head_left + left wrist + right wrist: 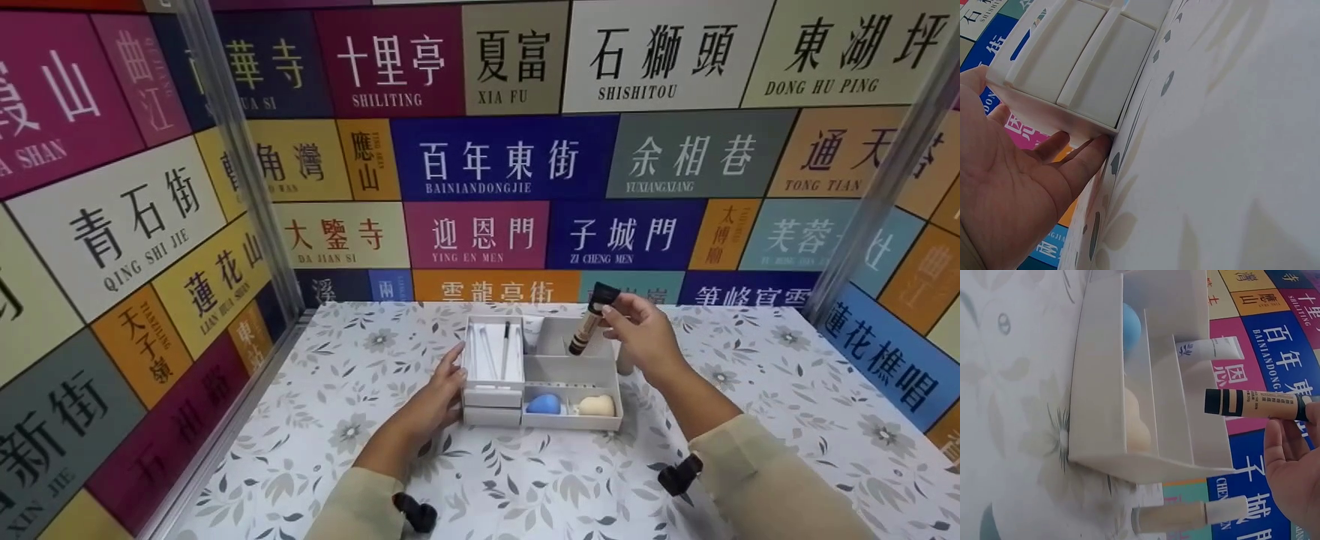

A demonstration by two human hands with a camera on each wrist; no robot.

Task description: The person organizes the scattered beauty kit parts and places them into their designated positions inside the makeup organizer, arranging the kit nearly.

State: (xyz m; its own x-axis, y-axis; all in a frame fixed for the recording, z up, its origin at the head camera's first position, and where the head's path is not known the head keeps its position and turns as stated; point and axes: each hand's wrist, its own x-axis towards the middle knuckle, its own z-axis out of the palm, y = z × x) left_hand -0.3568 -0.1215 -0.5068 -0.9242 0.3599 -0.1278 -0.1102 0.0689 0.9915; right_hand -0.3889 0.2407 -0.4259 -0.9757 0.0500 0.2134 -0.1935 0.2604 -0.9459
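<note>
My right hand (646,336) pinches a tan and black cosmetic tube (586,328) by its upper end. The tube slants over the back compartment of a pale makeup organizer (559,366), and the right wrist view shows it apart from the walls. My left hand (441,390) touches the organizer's left side with extended fingers, beside the stacked drawers (1109,62). A blue makeup sponge (544,404) and a cream makeup sponge (596,406) lie in the front compartment. In a rear compartment stands a white tube (1210,349).
A beige bottle with a pale cap (1171,517) stands just right of the organizer. Thin sticks and a dark slim item (506,341) lie in the organizer's top left tray. Beneath is a floral tablecloth (300,465); a wall of coloured signs (480,165) rises behind.
</note>
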